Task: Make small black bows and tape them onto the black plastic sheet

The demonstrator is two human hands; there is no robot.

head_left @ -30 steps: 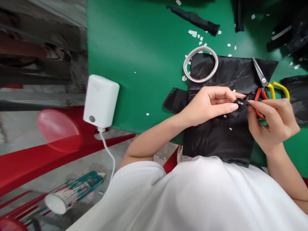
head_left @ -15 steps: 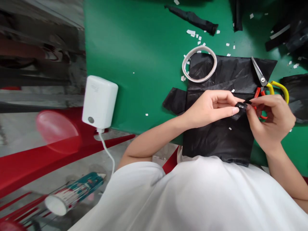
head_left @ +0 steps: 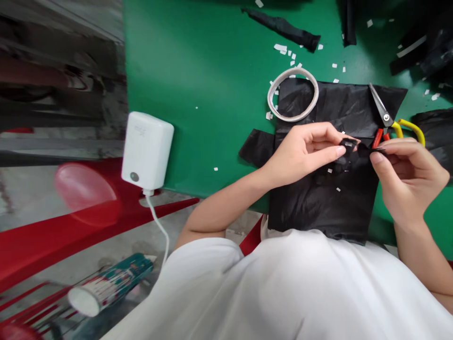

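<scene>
My left hand [head_left: 300, 153] pinches a small piece of black plastic [head_left: 342, 163] between thumb and fingertips; a tiny white patch shows on it. A short way to the right, my right hand [head_left: 412, 182] pinches a thin black end, and a dark strip seems to run between the two hands. Both are held above a larger black plastic sheet [head_left: 318, 203] that reaches from the table to my lap. Scissors [head_left: 380, 105] with yellow and red handles lie just beyond my right hand, which partly covers them. A narrow roll of white tape [head_left: 293, 118] rests on the sheet's far left corner.
Small white scraps [head_left: 281, 48] dot the green table [head_left: 198, 71]. A rolled black strip [head_left: 283, 27] lies at the back, with more black plastic [head_left: 439, 141] at the right. A white power bank [head_left: 148, 148] with a cable sits at the left edge, near a red chair [head_left: 85, 212].
My hands have moved apart: the right one shifted right with the black end, the left one slightly left and up. A white scrap now shows on the sheet below them.
</scene>
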